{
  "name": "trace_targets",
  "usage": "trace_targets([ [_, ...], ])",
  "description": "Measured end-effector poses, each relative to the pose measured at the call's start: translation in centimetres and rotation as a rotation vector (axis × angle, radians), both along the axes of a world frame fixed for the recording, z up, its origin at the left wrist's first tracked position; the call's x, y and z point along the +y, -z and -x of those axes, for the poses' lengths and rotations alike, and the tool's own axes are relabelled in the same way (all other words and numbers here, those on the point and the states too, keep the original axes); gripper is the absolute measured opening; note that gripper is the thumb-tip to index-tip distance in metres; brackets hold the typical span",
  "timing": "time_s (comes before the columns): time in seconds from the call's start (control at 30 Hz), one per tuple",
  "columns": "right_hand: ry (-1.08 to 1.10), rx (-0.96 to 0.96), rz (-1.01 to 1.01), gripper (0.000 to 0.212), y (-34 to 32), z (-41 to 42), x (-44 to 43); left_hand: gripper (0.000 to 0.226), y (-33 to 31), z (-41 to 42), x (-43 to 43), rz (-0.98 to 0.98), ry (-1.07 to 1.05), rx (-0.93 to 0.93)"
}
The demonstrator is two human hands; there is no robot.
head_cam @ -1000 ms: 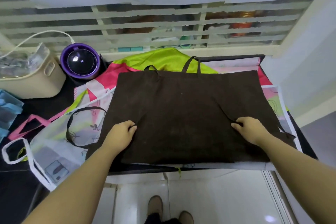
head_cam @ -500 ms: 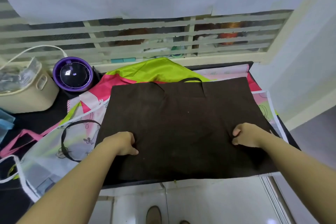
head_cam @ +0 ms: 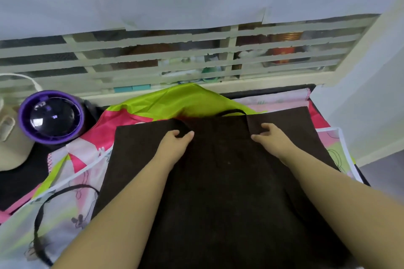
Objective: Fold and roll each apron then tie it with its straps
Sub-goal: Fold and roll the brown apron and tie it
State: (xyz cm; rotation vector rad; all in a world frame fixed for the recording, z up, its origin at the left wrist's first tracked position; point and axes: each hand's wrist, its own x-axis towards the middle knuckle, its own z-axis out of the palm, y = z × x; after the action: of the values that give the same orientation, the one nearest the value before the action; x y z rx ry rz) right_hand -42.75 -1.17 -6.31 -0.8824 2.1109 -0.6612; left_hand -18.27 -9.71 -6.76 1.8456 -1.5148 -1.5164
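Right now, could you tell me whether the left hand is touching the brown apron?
Touching. The head view shows the left hand pinching a fold of the brown apron near its far edge.

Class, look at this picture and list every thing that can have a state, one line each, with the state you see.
Brown apron, lying flat, not rolled, not tied.
Left hand, grip pinching the brown apron's far edge.
Right hand, grip pinching the same edge.
Neck strap, looped past the far edge.
Black strap, loose on the patterned apron.
Green apron, unfolded, partly covered.
Patterned apron, spread out, partly covered.
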Motion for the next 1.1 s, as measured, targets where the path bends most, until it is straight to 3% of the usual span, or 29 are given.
trace_targets([
  [0.23,-0.078,0.179,0.044,0.053,1.5,-0.7,-7.3,0.053,0.1,3.4,-4.6,-0.254,-0.333,0.400],
  [0.3,-0.085,0.199,0.037,0.047,1.5,-1.1,-8.1,0.047,0.4,3.6,-5.0,-0.260,-0.331,0.395],
  [0.43,-0.165,0.211,0.029,0.010,0.9,-1.1,-8.4,0.049,0.3,3.3,-5.3,-0.157,-0.203,0.271],
  [0.53,-0.113,0.107,0.166,0.012,-0.1,-1.0,-7.5,0.041,-0.1,2.8,-5.1,-0.172,-0.131,0.259],
  [0.6,-0.130,-0.011,0.207,0.011,-0.9,-1.2,-7.0,0.019,-0.6,2.9,-4.7,-0.255,-0.133,0.283],
  [0.7,-0.201,-0.202,0.178,0.016,-1.6,-1.6,-7.0,0.018,-0.6,3.8,-5.0,-0.208,-0.080,0.241],
  [0.77,-0.201,-0.295,0.168,0.022,-2.3,-1.7,-7.4,0.015,-1.0,4.5,-5.0,-0.186,-0.145,0.349],
  [0.9,-0.293,-0.279,0.117,0.029,-3.4,-1.0,-7.1,0.012,-2.0,4.2,-4.6,-0.271,-0.208,0.629],
  [1.0,-0.279,-0.407,0.259,0.016,-4.4,-0.6,-6.0,0.039,-2.8,2.7,-4.0,-0.050,0.053,0.593],
  [1.1,-0.113,-0.433,0.463,0.023,-5.2,0.0,-6.0,0.049,-3.1,1.5,-4.1,0.320,0.280,0.355],
])
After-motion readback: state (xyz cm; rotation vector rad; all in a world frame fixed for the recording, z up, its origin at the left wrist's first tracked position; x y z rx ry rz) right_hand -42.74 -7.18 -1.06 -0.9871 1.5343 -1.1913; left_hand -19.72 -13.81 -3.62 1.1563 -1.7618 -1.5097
